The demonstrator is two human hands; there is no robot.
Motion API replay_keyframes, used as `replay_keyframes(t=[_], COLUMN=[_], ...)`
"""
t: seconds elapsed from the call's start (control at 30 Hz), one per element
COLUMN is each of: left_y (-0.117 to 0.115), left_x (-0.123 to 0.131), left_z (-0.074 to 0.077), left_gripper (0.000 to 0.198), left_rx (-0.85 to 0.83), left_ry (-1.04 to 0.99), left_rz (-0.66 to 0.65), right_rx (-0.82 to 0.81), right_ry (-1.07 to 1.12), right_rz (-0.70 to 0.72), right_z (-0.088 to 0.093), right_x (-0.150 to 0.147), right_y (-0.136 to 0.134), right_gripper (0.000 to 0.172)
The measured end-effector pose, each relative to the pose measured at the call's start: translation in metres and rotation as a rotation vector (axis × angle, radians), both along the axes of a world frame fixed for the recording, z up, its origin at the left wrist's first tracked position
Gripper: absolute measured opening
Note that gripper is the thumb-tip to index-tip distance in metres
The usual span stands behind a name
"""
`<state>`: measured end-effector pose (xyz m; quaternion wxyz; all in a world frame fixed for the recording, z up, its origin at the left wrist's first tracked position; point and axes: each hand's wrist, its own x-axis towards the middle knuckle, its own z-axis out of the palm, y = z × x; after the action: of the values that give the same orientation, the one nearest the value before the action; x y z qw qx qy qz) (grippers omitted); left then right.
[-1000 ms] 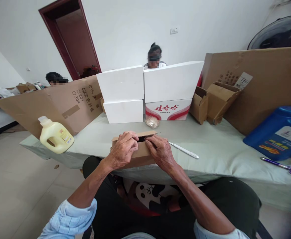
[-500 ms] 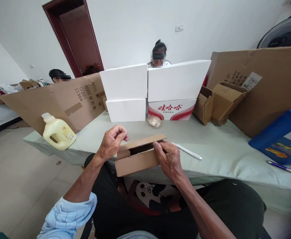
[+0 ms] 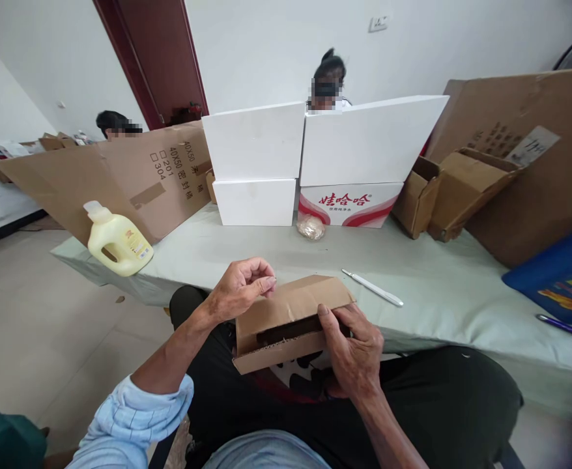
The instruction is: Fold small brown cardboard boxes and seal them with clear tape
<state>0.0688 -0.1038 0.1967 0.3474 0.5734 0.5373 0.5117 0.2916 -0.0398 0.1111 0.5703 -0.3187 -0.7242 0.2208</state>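
A small brown cardboard box (image 3: 290, 303) with a slit-like opening is tilted over my lap at the table's front edge. My right hand (image 3: 352, 342) grips its right end, with the thumb at the opening. Above the box's left end, my left hand (image 3: 247, 286) has thumb and fingers pinched together; anything between them is too small to make out. On the table, right of the box, lies a slim white craft knife (image 3: 374, 288). A roll of clear tape (image 3: 311, 227) rests farther back, before the white boxes.
White boxes (image 3: 254, 143) are stacked at the back of the green-covered table (image 3: 261, 244). A yellow jug (image 3: 120, 241) stands left, a blue container (image 3: 554, 277) right, near a purple pen (image 3: 567, 327). Open cartons (image 3: 466, 189) and large cardboard sheets flank the stack. Two people sit behind.
The box has come nearer to me and turned so its far face shows more. My right hand moved with it, still gripping. My left hand has shifted right, over the box's edge.
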Motion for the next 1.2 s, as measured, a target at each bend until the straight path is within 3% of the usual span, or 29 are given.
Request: replay_keyframes(t=[0.27,0.7,0.9,1.0,1.2], left_y=[-0.009,-0.013,-0.018,-0.018,-0.018], left_x=[0.018,0.025,0.024,0.023,0.022], left_z=[-0.006,-0.012,-0.009,-0.013,-0.021], left_gripper=[0.012,0.009,0.013,0.014,0.011], left_rx=[-0.177,-0.182,-0.121,-0.138,-0.130], left_ry=[0.040,0.075,0.064,0.014,0.111], left_rz=[-0.014,0.003,0.080,0.090,0.080], right_rx=[-0.019,-0.027,-0.039,-0.038,-0.030], right_ry=[-0.009,-0.016,-0.018,-0.023,-0.025], right_rz=[0.029,0.038,0.037,0.033,0.021], right_z=[0.000,0.003,0.007,0.007,0.005], right_x=[-0.004,-0.008,-0.010,-0.011,-0.010], right_y=[-0.011,-0.013,-0.013,-0.012,-0.010], right_gripper=[0.036,0.036,0.037,0.038,0.044])
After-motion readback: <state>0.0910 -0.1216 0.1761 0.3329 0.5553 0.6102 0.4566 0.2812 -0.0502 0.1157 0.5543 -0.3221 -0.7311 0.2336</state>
